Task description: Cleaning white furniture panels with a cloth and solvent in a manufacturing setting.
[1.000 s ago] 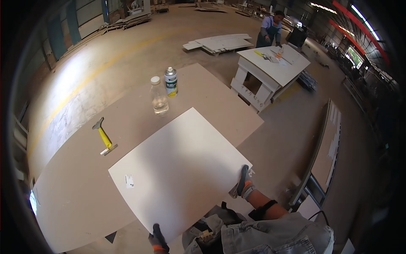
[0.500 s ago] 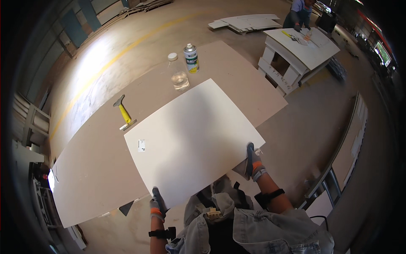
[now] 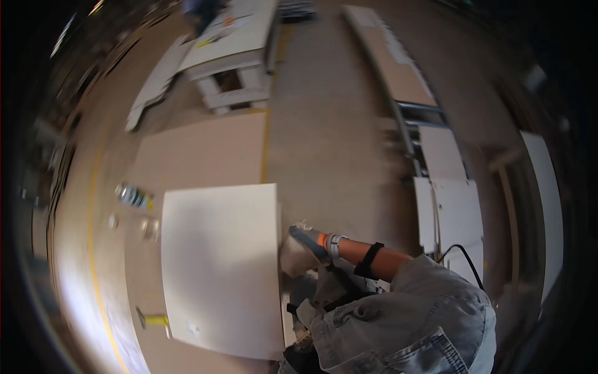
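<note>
A broad white panel, almost square and creamy along its upper end, lies before a worker in a grey jacket on a workshop floor. A soft grey shadow spreads across its middle and down its left half, leaving the face smooth but unevenly lit. Its corners look crisp, its right edge shows as a slim pale band, and a small label, too blurred to make out, sits near the lower left corner. The panel stretches over part of a larger brown board; whether it rests flat on it or is raised a little, I cannot tell.

The worker's right hand, gloved in grey with dark fingers and an orange cuff, is just beside the panel's right edge. A tan, soft-edged shape lies against the fingers, cloth or glove; how far the hand is open, and what it grips, cannot be told. The left hand is out of sight, its state unknown.

Left of the panel are a spray can, a clear bottle with a white cap and a yellow-handled scraper. Beyond, a blurred co-worker stands at a white-topped table.
</note>
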`<state>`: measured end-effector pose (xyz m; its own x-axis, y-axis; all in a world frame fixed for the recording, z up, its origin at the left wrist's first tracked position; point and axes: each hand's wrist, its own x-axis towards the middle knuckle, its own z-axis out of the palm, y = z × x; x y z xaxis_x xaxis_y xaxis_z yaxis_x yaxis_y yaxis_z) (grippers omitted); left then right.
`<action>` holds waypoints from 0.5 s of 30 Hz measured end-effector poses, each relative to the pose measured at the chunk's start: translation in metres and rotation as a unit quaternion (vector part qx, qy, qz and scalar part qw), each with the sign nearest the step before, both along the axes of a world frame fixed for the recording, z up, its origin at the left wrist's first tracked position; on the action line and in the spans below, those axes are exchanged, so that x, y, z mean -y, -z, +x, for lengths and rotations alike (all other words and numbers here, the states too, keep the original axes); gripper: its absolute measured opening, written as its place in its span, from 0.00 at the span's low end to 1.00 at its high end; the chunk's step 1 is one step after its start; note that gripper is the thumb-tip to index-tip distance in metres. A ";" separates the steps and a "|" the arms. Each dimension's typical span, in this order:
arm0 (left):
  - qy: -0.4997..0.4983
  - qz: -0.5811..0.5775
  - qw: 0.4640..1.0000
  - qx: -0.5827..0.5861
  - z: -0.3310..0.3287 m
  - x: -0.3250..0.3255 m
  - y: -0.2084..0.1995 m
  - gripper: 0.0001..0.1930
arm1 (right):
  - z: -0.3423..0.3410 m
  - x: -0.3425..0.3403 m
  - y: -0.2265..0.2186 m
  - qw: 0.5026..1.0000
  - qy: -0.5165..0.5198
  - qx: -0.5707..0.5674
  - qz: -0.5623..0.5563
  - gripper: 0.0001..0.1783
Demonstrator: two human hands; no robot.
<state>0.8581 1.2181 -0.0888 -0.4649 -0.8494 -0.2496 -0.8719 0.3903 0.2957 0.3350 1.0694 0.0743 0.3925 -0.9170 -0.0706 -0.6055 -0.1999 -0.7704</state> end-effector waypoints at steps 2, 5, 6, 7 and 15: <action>-0.132 0.313 0.938 -0.073 -0.071 0.064 -0.121 0.22 | -0.017 -0.049 0.023 0.978 0.106 0.170 -0.062 0.15; -0.095 0.409 0.897 -0.142 -0.140 0.125 -0.234 0.23 | -0.004 -0.082 0.000 0.989 0.052 -0.134 0.029 0.12; -0.073 0.426 0.889 -0.153 -0.165 0.140 -0.256 0.24 | -0.003 -0.109 0.016 0.986 0.091 -0.136 0.040 0.12; -0.110 0.434 0.888 -0.108 -0.194 0.150 -0.280 0.18 | -0.003 -0.140 0.038 0.950 0.302 -0.067 -0.029 0.13; 0.045 0.469 0.860 -0.197 -0.292 0.179 -0.265 0.16 | 0.015 -0.350 0.097 0.749 0.648 0.067 -0.117 0.15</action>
